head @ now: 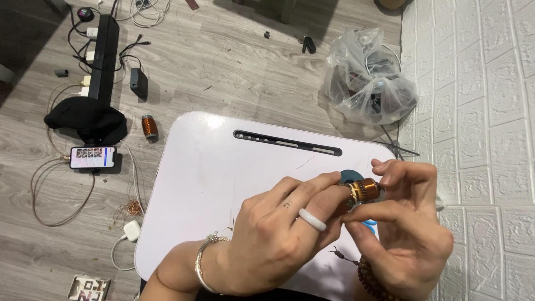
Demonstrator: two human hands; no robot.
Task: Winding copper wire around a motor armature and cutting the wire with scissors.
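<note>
Right at the fingers (356,216) of both hands sits a small copper-wound coil (366,190), pinched from two sides above the right part of the white surface (200,167). The left hand (273,237) closes on the coil's left end, with a white ring on one finger and a silver bracelet (203,262) at the wrist. The right hand (404,223) grips the coil from the right, thumb below and fingertips curled over the top; a string of dark wooden beads (370,278) circles its wrist. Just behind the coil a blue round thing (351,176) peeks out, mostly hidden by the hands, so I cannot tell what it is.

Farther out, the surface has a long dark slot (287,143) near its far edge. Beyond it, on the grey wooden floor (234,67), a crumpled clear plastic bag (368,78) lies close to the white brick-pattern wall (479,111). To the left of the surface, a copper wire spool (149,127) stands on the floor, near a black cloth bundle (86,120) and a lit phone (93,157). A black power strip (104,56) with cables runs away from them, and a white charger (132,230) lies near the surface's left edge beside a tangle of loose copper wire (131,209).
</note>
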